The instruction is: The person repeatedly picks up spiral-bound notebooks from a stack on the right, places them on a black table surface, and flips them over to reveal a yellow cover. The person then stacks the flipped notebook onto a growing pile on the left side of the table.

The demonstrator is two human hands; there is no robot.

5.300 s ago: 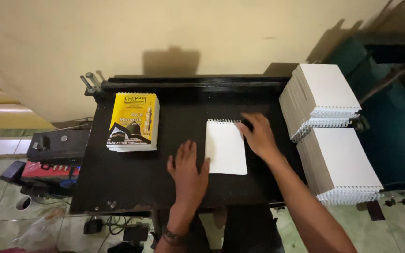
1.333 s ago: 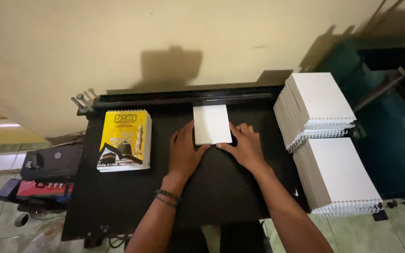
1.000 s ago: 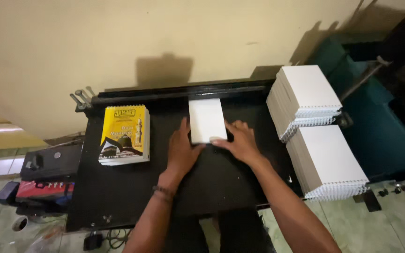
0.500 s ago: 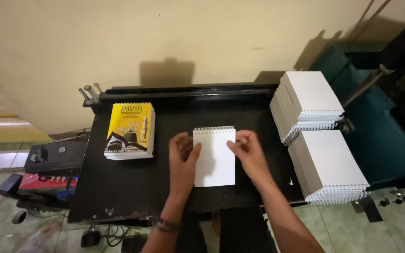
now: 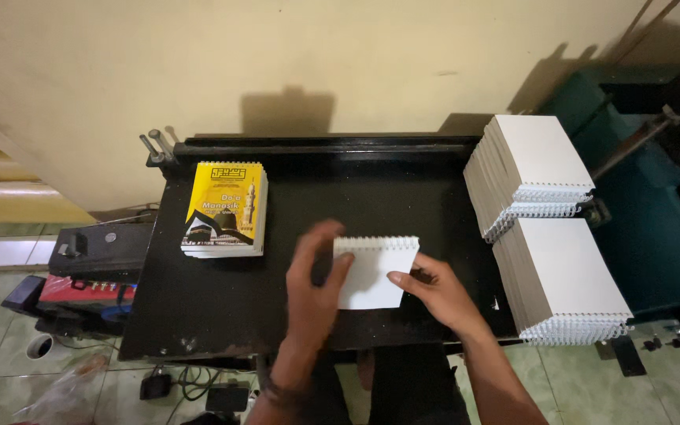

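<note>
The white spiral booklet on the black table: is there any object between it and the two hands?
Nothing visible does. The left hand lies on the left edge of the white spiral booklet, and the right hand touches its right edge. The yellow-covered stack and the white stacks lie off to the sides.

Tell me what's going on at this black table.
A person has both hands on a small white spiral-bound booklet in the middle of the black table. The left hand covers its left edge; the right hand touches its right side. A yellow-covered stack lies to the left. Two white stacks of bound booklets sit at the right.
</note>
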